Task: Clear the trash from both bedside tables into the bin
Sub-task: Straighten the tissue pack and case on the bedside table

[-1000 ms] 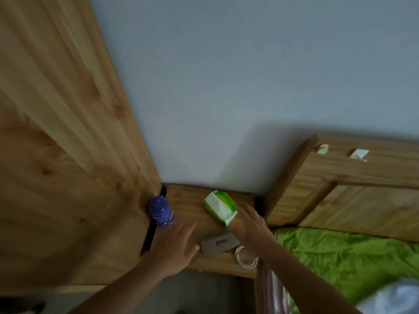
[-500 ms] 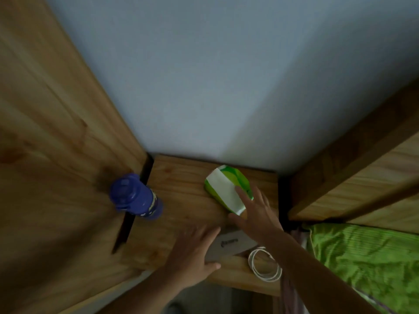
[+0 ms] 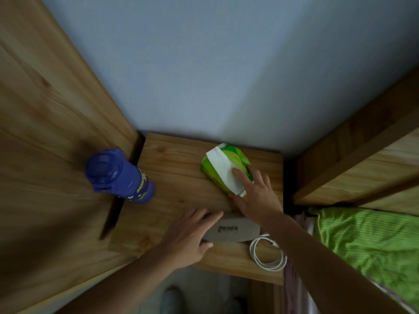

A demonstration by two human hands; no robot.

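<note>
Green-and-white packet (image 3: 223,169) sits at the bedside table's (image 3: 176,177) back edge, right hand (image 3: 256,196) spread flat on it; left hand (image 3: 188,236) lies open on the grey cardboard piece (image 3: 233,230) nearer the front. Collecting stage, I'd say: next, fingers must close and lift.

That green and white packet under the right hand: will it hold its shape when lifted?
Probably not: the green and white packet looks soft and creased, so it may sag. Its glossy wrapper could slip under the right hand. Likely light.
</note>
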